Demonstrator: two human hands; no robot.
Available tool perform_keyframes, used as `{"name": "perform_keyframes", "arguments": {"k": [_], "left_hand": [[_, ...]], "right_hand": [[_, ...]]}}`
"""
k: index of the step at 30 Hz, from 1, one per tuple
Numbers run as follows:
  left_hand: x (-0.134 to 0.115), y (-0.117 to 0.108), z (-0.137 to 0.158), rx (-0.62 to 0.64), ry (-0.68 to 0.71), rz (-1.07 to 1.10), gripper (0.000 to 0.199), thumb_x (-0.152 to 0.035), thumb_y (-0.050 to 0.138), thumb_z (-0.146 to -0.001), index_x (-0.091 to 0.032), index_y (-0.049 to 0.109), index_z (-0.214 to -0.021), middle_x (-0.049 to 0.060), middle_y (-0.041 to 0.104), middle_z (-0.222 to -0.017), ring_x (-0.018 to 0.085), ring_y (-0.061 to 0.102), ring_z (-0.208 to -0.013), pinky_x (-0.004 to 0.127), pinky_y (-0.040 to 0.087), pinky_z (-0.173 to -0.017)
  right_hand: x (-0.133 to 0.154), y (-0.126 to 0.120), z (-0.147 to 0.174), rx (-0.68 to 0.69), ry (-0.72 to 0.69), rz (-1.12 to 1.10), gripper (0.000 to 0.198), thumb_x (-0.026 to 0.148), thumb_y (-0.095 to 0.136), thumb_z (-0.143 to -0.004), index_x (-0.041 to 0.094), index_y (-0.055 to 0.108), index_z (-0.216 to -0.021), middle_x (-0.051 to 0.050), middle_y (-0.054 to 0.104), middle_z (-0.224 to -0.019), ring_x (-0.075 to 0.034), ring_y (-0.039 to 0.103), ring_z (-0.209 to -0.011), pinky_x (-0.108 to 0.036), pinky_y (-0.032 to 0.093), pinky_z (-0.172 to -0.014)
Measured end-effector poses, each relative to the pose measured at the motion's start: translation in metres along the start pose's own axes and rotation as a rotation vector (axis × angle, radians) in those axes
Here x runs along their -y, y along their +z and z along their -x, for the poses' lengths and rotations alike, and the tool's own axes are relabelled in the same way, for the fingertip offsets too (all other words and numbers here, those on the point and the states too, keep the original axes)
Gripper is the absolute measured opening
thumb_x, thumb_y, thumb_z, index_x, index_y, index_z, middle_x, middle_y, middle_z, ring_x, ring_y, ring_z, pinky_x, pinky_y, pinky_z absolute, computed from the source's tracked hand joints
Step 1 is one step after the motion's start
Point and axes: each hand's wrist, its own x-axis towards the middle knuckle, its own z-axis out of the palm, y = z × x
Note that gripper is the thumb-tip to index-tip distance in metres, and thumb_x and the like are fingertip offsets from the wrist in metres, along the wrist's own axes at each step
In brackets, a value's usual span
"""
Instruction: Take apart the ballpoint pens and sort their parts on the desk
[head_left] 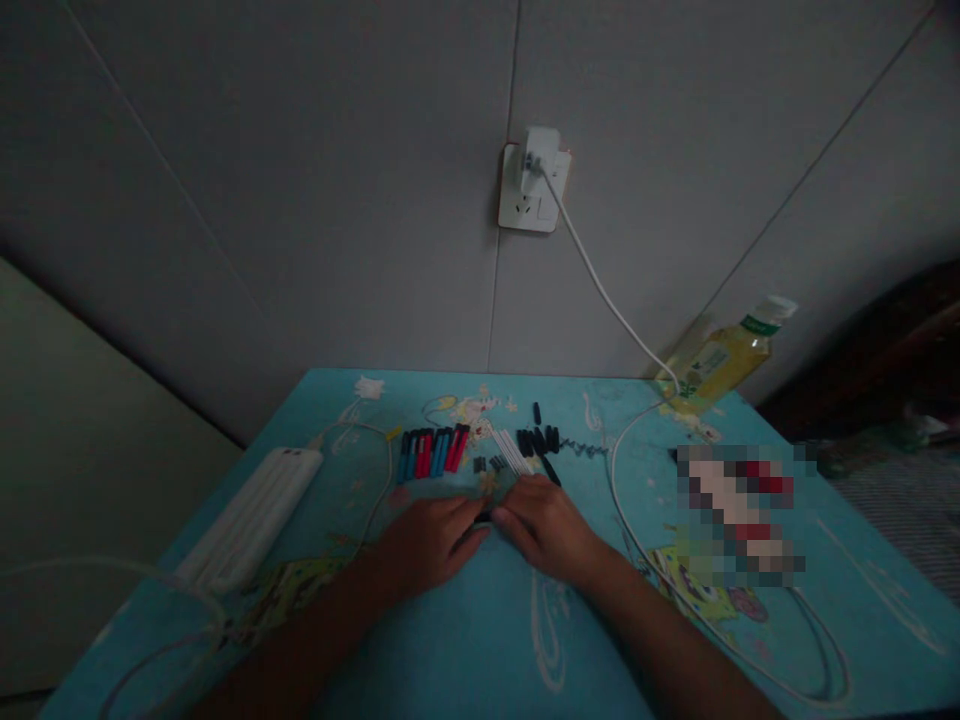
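And here are the hands, nearly meeting at the near middle of the scene: left hand point(431, 540) and right hand point(553, 528), fingers bent and thumbs in, fingertips pinching one short dark piece point(484, 518) between them, its finer shape lost in the gloom.

Behind it all looms the grey wall point(360, 200), flat panels split by thin seams. Below spreads the desk point(585, 640), its pale-blue surface printed with white swirls and yellow, square-bodied cartoon figures. Over on the left lies a long white power strip point(251, 515), plastic by the look of it, rounded at the edges. To the far right, a clear bottle point(724, 365) of yellow liquid, leaning in view, white cap, green band; there's lettering on that band, but too small to read! A white cable point(596, 275) swoops down from a boxy white adaptor point(541, 155), plugged into the squarish wall socket point(527, 213).

Now the smaller stuff, just beyond the hands. Left of centre, a neat row of slim red and blue barrels point(433, 452), dark at their far ends. In the middle, thin white sticks point(510, 452), straight and side by side. Just right of them, stubby black caps point(539, 440), smooth and rounded; next to those, zigzag, spring-like bits point(585, 448). And smallest of all, little grey pieces point(480, 465) near the sticks.
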Motion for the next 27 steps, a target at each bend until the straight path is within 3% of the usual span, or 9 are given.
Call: {"name": "perform_keyframes", "arguments": {"k": [3,5,9,12,21,24,27], "left_hand": [[0.000,0.005,-0.001,-0.016,-0.033,0.020,0.022,-0.033,0.046,-0.098,-0.018,0.056,-0.111,0.006,0.070,-0.091,0.019,0.068,-0.080,0.028,0.052,-0.070],[0.001,0.004,-0.002,-0.024,-0.075,0.015,0.020,-0.032,0.043,-0.100,-0.019,0.056,-0.109,0.004,0.071,-0.088,0.018,0.069,-0.078,0.027,0.051,-0.068],[0.003,-0.003,-0.002,-0.044,-0.108,-0.035,0.020,-0.031,0.043,-0.100,-0.020,0.057,-0.109,0.003,0.071,-0.088,0.018,0.069,-0.077,0.029,0.051,-0.070],[0.002,-0.006,-0.001,-0.050,-0.103,-0.041,0.022,-0.030,0.042,-0.100,-0.020,0.057,-0.112,0.003,0.071,-0.091,0.018,0.069,-0.078,0.029,0.051,-0.070],[0.004,-0.006,-0.002,-0.124,-0.135,-0.009,0.025,-0.030,0.042,-0.100,-0.019,0.061,-0.111,0.006,0.069,-0.092,0.018,0.067,-0.083,0.031,0.052,-0.075],[0.005,-0.009,-0.003,-0.151,-0.142,0.010,0.024,-0.030,0.043,-0.099,-0.019,0.062,-0.108,0.006,0.069,-0.090,0.017,0.067,-0.082,0.030,0.052,-0.076],[0.004,-0.010,-0.004,-0.158,-0.148,0.017,0.025,-0.031,0.042,-0.099,-0.019,0.062,-0.107,0.006,0.068,-0.092,0.017,0.067,-0.083,0.030,0.052,-0.076]], "right_hand": [[-0.003,-0.003,0.000,-0.019,0.028,0.052,0.033,0.031,0.042,-0.100,0.019,0.060,-0.075,-0.003,0.061,-0.068,-0.017,0.056,-0.071,-0.033,0.042,-0.076],[-0.012,-0.009,0.000,-0.098,0.103,0.099,0.034,0.031,0.041,-0.101,0.019,0.062,-0.077,-0.004,0.061,-0.071,-0.018,0.057,-0.073,-0.033,0.043,-0.076],[-0.043,-0.025,0.004,-0.322,0.351,0.322,0.023,0.030,0.047,-0.098,0.019,0.066,-0.105,-0.011,0.064,-0.102,-0.023,0.058,-0.093,-0.038,0.043,-0.086],[-0.067,-0.030,0.011,-0.333,0.459,0.521,0.023,0.026,0.053,-0.094,0.020,0.067,-0.111,-0.014,0.058,-0.122,-0.028,0.054,-0.105,-0.043,0.042,-0.090],[-0.080,-0.027,0.015,-0.268,0.495,0.615,0.018,0.020,0.056,-0.090,0.024,0.072,-0.097,-0.013,0.057,-0.127,-0.033,0.050,-0.113,-0.051,0.037,-0.092],[-0.078,-0.031,0.011,-0.334,0.489,0.552,0.018,0.023,0.054,-0.091,0.022,0.072,-0.091,-0.013,0.061,-0.121,-0.033,0.052,-0.111,-0.054,0.035,-0.095],[-0.064,-0.033,0.007,-0.418,0.381,0.337,0.017,0.027,0.055,-0.093,0.021,0.070,-0.096,-0.011,0.065,-0.112,-0.029,0.056,-0.105,-0.051,0.038,-0.096]]}}
